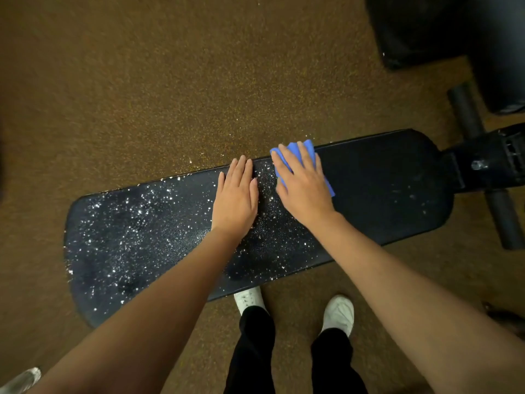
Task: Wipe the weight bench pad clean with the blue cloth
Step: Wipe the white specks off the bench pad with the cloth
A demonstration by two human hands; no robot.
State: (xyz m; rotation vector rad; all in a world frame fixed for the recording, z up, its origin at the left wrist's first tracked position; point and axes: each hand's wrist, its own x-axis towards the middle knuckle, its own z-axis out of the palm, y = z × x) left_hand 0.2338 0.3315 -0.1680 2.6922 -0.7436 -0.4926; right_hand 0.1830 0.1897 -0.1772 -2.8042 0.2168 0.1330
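Bench pad (383, 194) runs left to right across my view, lying over the floor (142, 81). Bench frame (488, 163) joins the pad at its right end, with roller bars (466, 109) behind and in front of that joint. Left hand (235, 200) lies flat on the pad near its far edge. Right hand (304, 186) just beside it, to the right, flat on the cloth (308, 147); cloth on the pad at the far edge. Droplets (127, 223) lie on the pad's left part and between the hands. Shoes (338, 311) on the floor in front of the pad.
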